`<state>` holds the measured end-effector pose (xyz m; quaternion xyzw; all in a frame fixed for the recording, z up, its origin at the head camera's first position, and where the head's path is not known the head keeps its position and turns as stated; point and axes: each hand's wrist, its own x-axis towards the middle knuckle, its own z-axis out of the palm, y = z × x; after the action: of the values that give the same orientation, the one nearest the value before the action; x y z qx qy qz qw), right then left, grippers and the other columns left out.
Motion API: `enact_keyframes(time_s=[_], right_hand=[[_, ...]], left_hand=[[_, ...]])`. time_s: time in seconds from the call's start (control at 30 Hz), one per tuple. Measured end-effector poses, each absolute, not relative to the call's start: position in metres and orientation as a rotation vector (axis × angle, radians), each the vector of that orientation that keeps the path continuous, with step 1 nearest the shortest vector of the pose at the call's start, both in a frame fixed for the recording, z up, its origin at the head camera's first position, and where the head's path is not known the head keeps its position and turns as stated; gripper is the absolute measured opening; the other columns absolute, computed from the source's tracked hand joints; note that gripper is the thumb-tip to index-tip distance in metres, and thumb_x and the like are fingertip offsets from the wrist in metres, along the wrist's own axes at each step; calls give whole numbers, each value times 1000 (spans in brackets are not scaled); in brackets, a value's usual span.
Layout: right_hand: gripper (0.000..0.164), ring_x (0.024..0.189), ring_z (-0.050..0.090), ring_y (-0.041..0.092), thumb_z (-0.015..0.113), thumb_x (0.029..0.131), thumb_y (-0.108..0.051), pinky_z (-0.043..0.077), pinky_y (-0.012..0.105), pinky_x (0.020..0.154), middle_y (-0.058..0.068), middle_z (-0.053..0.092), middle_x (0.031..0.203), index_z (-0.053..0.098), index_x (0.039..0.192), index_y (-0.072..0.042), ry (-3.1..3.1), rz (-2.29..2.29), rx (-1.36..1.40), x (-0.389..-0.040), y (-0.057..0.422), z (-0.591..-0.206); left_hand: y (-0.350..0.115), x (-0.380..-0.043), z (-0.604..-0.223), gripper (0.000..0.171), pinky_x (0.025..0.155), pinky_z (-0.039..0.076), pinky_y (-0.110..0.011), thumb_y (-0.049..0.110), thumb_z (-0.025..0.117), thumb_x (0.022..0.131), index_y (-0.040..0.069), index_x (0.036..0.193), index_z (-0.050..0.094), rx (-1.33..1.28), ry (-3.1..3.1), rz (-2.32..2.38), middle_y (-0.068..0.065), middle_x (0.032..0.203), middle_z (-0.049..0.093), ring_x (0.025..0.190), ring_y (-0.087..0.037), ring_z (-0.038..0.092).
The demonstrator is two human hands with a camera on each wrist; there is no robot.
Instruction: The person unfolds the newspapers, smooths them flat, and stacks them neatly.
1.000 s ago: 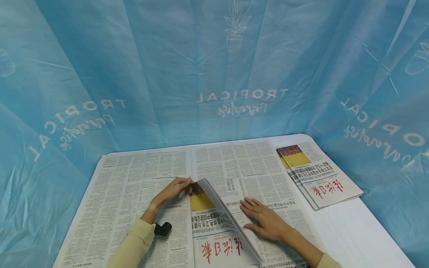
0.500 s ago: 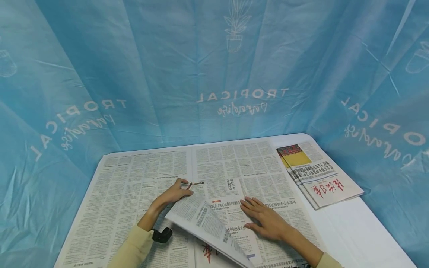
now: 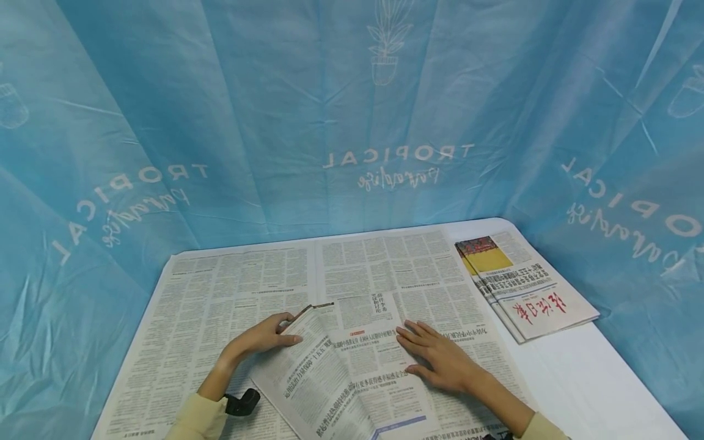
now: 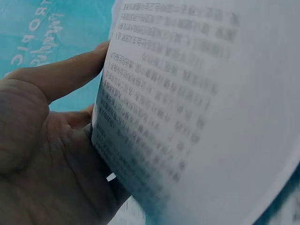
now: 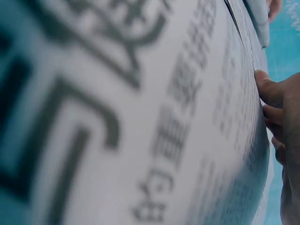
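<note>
In the head view my left hand (image 3: 260, 337) pinches the left edge of a lifted flap of newspaper (image 3: 310, 379), which is folded over to the left and shows dense print. The left wrist view shows the thumb (image 4: 70, 75) on the near face of this sheet (image 4: 159, 93), with the fingers behind it. My right hand (image 3: 440, 357) rests with spread fingers at the right edge of the opened newspaper (image 3: 379, 348). Close-up print fills most of the right wrist view, where the right hand's fingers (image 5: 272, 93) touch the paper at the right.
Large newspaper sheets (image 3: 220, 287) are spread over the white table (image 3: 583, 373). A small stack of folded newspapers (image 3: 528, 293) with red titles lies at the right. Blue printed curtains (image 3: 286, 122) surround the table's back and sides. A black wrist strap (image 3: 242, 403) sits on the left wrist.
My left hand has turned the front page with the yellow picture over to the left, exposing the inside pages, and moved slightly left and nearer. The right hand has stayed nearly in place.
</note>
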<state>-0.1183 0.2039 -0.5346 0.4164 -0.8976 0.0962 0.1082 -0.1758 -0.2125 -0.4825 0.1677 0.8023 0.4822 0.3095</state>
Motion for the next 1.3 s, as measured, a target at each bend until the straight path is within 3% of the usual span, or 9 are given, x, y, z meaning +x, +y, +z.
enact_keyframes(time_s=[0.2, 0.37, 0.53, 0.6, 0.67, 0.77, 0.9, 1.13, 1.3], right_hand=[[63, 135, 46, 32, 60, 94, -45, 21, 35, 116, 9, 50, 147, 51, 141, -5, -2572, 176, 1276, -122, 211, -533], [63, 135, 46, 31, 60, 94, -45, 25, 37, 113, 9, 50, 147, 51, 142, -5, -2566, 137, 1276, -122, 217, -533], [62, 135, 46, 32, 60, 94, -44, 26, 39, 112, 8, 50, 147, 50, 142, -6, -2569, 151, 1267, -122, 225, -535], [62, 135, 47, 32, 61, 93, -43, 28, 40, 112, 9, 50, 147, 51, 142, -6, -2561, 158, 1268, -122, 228, -535], [62, 134, 47, 32, 61, 93, -43, 26, 39, 113, 9, 50, 147, 50, 142, -5, -2558, 163, 1266, -122, 231, -536], [62, 134, 47, 33, 61, 94, -42, 21, 35, 117, 9, 50, 146, 50, 142, -5, -2563, 159, 1254, -121, 236, -537], [62, 133, 47, 34, 61, 94, -42, 15, 32, 118, 9, 50, 146, 49, 143, -6, -2577, 161, 1226, -119, 242, -538], [64, 133, 47, 33, 63, 92, -43, 14, 31, 118, 7, 50, 147, 49, 144, -8, -2607, 164, 1157, -115, 251, -537], [64, 135, 45, 32, 63, 92, -44, 12, 30, 118, 6, 49, 148, 49, 144, -9, -2656, 182, 1103, -112, 256, -535]], left_hand=[[-226, -174, -479, 51, 64, 53, -32, 26, 66, 94, -7, 129, 49, 503, 2165, 1196, -7, 90, 68, 68, -16, 65], [-236, -175, -476, 41, 68, 47, -31, 25, 70, 92, -4, 118, 56, 565, 2205, 1106, -7, 94, 66, 72, -15, 58], [-242, -176, -474, 37, 80, 47, -44, 25, 72, 89, -2, 111, 60, 579, 2235, 1011, -13, 107, 62, 91, -29, 59], [-244, -176, -474, 37, 77, 47, -45, 25, 73, 88, -1, 111, 60, 573, 2237, 995, -13, 107, 62, 90, -32, 59], [-247, -176, -475, 36, 75, 47, -41, 24, 74, 88, -1, 110, 61, 579, 2244, 989, -11, 106, 62, 86, -28, 59], [-250, -177, -476, 38, 65, 42, -31, 22, 75, 87, -4, 112, 60, 575, 2233, 1025, -7, 93, 66, 68, -16, 53], [-255, -179, -478, 45, 63, 44, -28, 17, 74, 88, -11, 117, 55, 575, 2231, 1076, -8, 88, 68, 64, -13, 56], [-258, -181, -480, 40, 71, 49, -38, 12, 76, 84, -7, 114, 56, 534, 2384, 1092, -21, 106, 63, 89, -31, 64], [-258, -184, -485, 35, 67, 48, -34, 8, 76, 83, -3, 111, 58, 497, 2491, 1145, -19, 102, 65, 84, -25, 64]])
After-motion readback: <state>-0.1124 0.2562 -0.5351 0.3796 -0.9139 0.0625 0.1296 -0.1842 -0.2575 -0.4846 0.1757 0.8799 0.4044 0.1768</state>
